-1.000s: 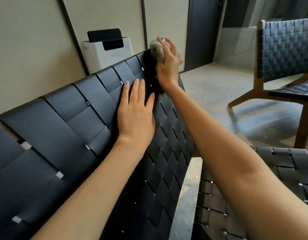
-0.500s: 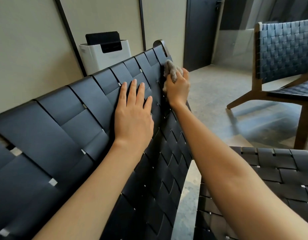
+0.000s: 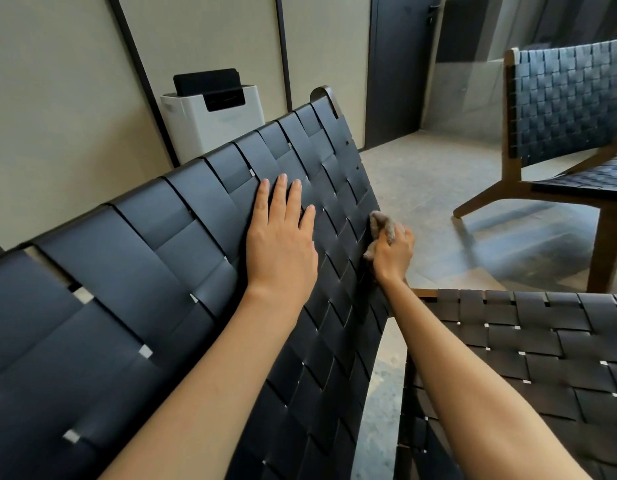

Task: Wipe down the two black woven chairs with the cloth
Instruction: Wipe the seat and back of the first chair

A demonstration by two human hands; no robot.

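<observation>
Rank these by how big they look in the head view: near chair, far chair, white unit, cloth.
1. near chair, though its nearness to the camera inflates it
2. far chair
3. white unit
4. cloth

The left hand [image 3: 282,244] lies flat on the near chair's black woven backrest [image 3: 182,244] while the right hand [image 3: 391,254] grips a beige cloth [image 3: 379,225] against its right edge.

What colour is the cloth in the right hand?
Light grey-beige cloth, bunched in the right hand; head view, the only one.
</observation>
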